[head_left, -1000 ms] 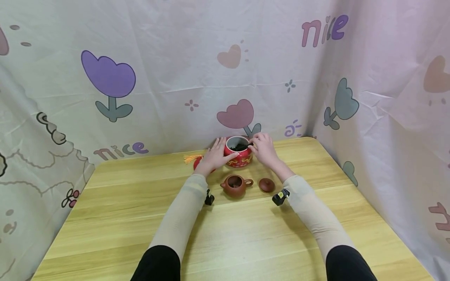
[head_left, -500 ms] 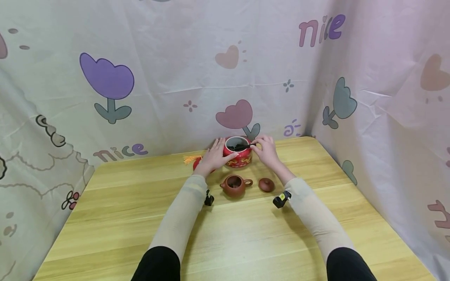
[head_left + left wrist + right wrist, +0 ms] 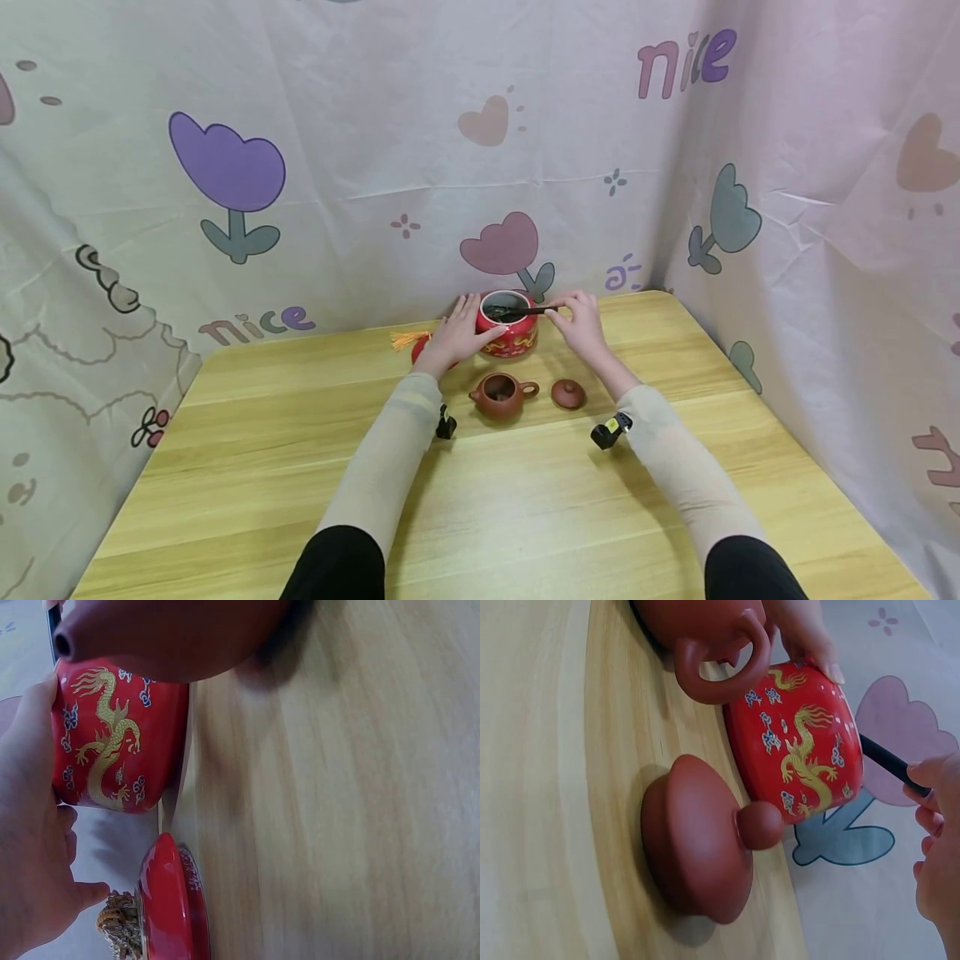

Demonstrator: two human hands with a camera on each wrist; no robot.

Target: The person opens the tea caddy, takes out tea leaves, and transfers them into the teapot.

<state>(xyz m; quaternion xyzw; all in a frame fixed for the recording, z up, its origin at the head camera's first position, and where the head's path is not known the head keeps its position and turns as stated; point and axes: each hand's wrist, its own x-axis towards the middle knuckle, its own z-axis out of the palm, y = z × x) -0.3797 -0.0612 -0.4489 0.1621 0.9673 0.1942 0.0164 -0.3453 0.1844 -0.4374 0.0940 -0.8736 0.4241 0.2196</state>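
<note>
Near the table's back edge stands a red jar (image 3: 510, 340) with a gold dragon and a white rim. My left hand (image 3: 452, 340) rests against its left side, fingers straight, thumb laid across the front by the rim. My right hand (image 3: 581, 323) pinches the handle of a black tea scoop (image 3: 528, 311) between thumb and fingers. The scoop slants over the jar's right rim; its other end lies inside, over dark contents. In front of the jar sits a lidless brown clay teapot (image 3: 501, 404), with dark matter inside. Its round lid (image 3: 705, 840) lies to the right.
A red lid (image 3: 169, 900) with a knobbly top lies left of the jar, partly behind my left hand, beside an orange tassel (image 3: 409, 339). A printed cloth (image 3: 360, 150) hangs right behind the wooden table (image 3: 480, 517).
My right hand has moved right, away from the jar's rim, and more of the scoop's handle shows. The left hand and the jar stay in place.
</note>
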